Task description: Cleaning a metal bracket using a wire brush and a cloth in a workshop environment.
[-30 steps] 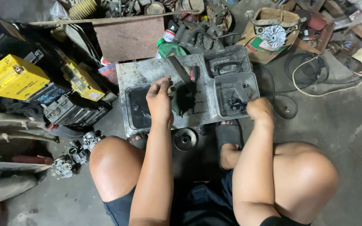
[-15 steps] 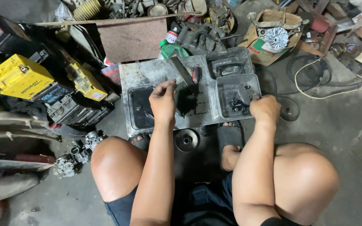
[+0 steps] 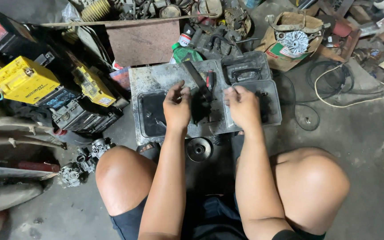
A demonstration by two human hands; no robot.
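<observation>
Head cam, looking straight down: the person squats over a grimy grey metal tray set on the concrete floor. Both hands are on a black, greasy part sitting in the middle of the tray, between its compartments. The left hand is at the part's left edge, fingers curled and partly closed against it; can't tell if it really grips or just steadies. The right hand is at the part's right side, fingers bent down loosely, touching it rather than clamped on.

A red-handled screwdriver lies just behind the part. A round pulley sits on the floor between the knees, just in front of the tray. Yellow batteries are stacked off to the left, a cardboard box with a fan-like disc at upper right.
</observation>
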